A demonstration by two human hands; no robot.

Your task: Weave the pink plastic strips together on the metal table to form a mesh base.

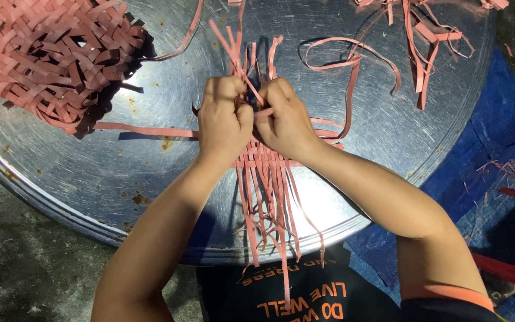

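Both hands, left hand and right hand, fingers pinched shut on pink strips (atop round metal tray).

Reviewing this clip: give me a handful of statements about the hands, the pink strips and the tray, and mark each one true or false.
1. Both hands work close together on the half-woven mat of pink flat strips. True: the left hand and right hand pinch strips at its far edge.
2. The work lies on a square wooden board. False: it lies on a round, scratched metal tray.
3. A finished bundle of woven pink strips sits at the tray's upper left. True.
4. The right hand holds scissors. False: it grips only strips.
5. Loose pink strip offcuts lie beyond the hands. True.
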